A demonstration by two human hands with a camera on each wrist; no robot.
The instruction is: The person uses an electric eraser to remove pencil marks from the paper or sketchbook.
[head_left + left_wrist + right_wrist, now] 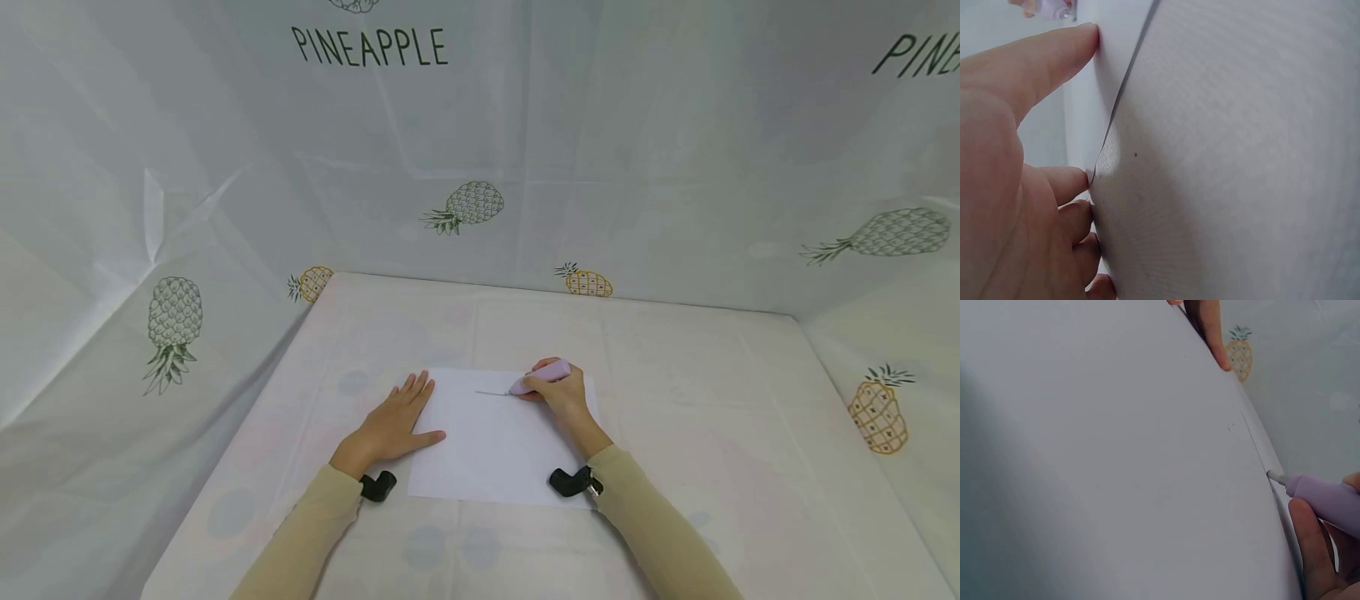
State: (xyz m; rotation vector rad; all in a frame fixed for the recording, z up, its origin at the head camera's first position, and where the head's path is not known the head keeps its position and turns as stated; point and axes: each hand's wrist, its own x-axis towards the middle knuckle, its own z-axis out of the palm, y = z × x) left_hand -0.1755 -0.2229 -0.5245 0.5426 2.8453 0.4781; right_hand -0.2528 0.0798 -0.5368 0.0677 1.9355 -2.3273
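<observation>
A sheet of white paper (487,450) lies on the table. My left hand (393,423) is spread along its left edge, with the thumb on the sheet. In the left wrist view, the thumb (1041,62) and index fingertip touch the paper by its edge. My right hand (562,398) pinches a thick lilac pen-shaped tool (551,372) over the upper right part of the sheet. Its narrow grey tip (1277,477) meets the paper in the right wrist view. From that tip a thin dark line (489,393) runs leftward across the upper part of the sheet.
A pale cloth with faint round spots covers the table (720,433). Behind and at both sides hangs a grey-white curtain (660,167) printed with pineapples. Black wrist devices (378,486) sit at both sleeve cuffs.
</observation>
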